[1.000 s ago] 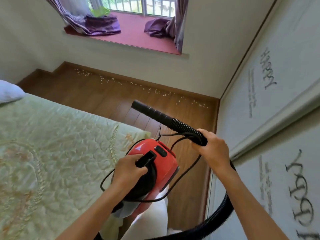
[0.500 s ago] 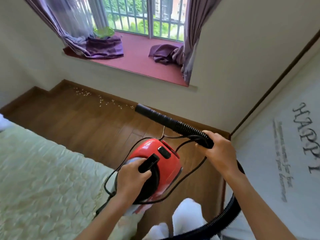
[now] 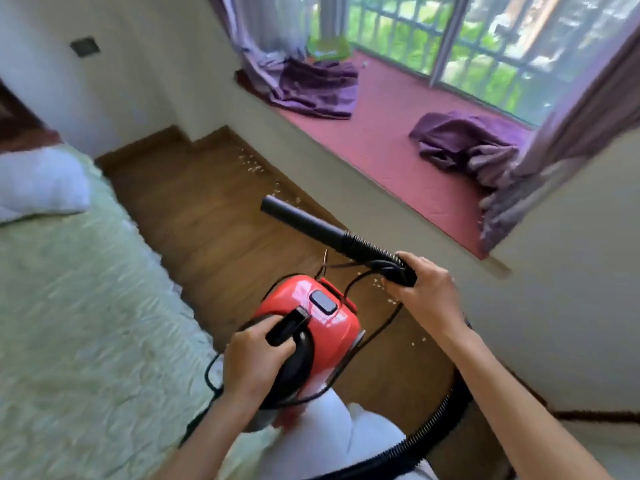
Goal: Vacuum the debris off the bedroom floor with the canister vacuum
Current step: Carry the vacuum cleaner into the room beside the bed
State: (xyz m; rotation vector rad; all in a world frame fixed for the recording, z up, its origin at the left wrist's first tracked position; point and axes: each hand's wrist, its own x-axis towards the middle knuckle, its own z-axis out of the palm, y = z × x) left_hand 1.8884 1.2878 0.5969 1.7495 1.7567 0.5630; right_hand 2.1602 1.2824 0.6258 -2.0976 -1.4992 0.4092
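1. Carrying a red canister vacuum [image 3: 311, 317] by its black top handle, the left hand [image 3: 256, 362] has its fingers curled round that handle, holding the machine above the wooden floor [image 3: 207, 220] between the bed [image 3: 86, 306] and the wall.
2. The right hand [image 3: 426, 292] grips the ribbed black hose [image 3: 367, 249] just behind the nozzle [image 3: 298, 216], fingers wrapped round it together with loops of the power cord [image 3: 377, 327], likely so that the cord does not trail.
3. The nozzle is held clear of the floor and points toward the pale debris [image 3: 252, 164] scattered along the base of the window ledge [image 3: 381, 133]; a few more crumbs lie below the right hand.
4. Judging by the bundled cord, suction has probably not begun; the vacuum must first be set down.
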